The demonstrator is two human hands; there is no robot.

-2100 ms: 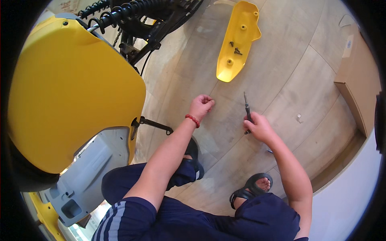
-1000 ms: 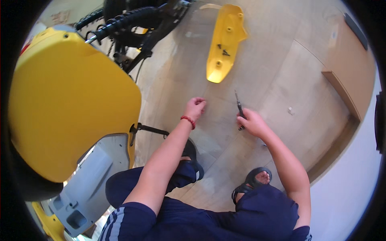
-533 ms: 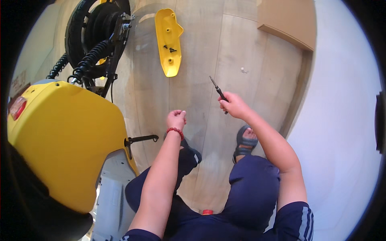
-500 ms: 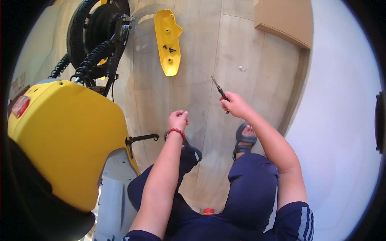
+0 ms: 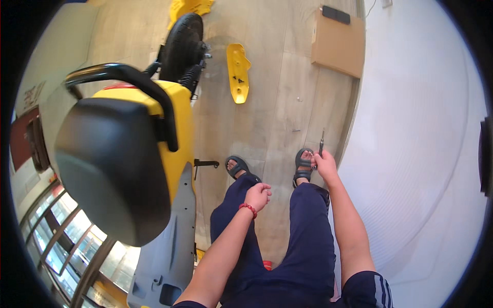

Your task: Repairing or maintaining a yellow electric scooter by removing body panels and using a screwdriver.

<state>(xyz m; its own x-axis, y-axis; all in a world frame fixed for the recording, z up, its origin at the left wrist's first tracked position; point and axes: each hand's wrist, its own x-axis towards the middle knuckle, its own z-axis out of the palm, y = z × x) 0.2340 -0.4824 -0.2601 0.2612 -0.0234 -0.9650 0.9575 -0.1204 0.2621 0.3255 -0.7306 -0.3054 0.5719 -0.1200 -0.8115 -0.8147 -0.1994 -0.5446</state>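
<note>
My right hand (image 5: 325,164) is closed round a slim dark screwdriver (image 5: 322,143), whose thin metal shaft points away from me, above the right sandal. My left hand (image 5: 258,196), with a red bead bracelet at its wrist, is over my left knee. Its fingers are curled, and anything inside them is too small or hidden to make out. To the left stands a yellow two-wheeled scooter with a black seat (image 5: 120,169), a black grab rail (image 5: 133,77) and a black wheel (image 5: 182,49). A yellow plastic cover (image 5: 236,66) lies on the floor with several dark screws in it.
A cardboard box (image 5: 339,43) with a black phone-like slab (image 5: 336,15) on it lies by the white wall (image 5: 405,154). Another yellow part (image 5: 187,7) is beyond the wheel. The kickstand (image 5: 206,163) juts out near my left foot. A small thin piece (image 5: 296,130) is on the floor.
My view has risen and shifted, bringing the seat, grab rail and more floor into sight. Both hands have drawn back closer to my legs, the screwdriver still in the right one.
</note>
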